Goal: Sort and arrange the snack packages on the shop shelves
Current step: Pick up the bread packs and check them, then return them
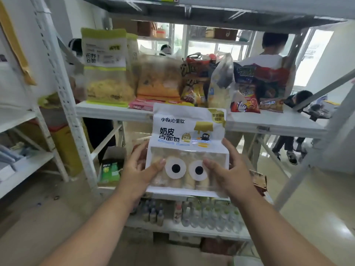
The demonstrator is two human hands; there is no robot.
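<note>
Snack packages (172,83) crowding white shelf (276,123)

Glossy plastic bread bag (187,150)

The bread bag (187,148) is at the frame centre, in front of the middle shelf (276,121). Snack packages (107,68) stand on this shelf, above it. Bottles (209,215) stand on the lower shelf (184,230), below the bag.
</note>
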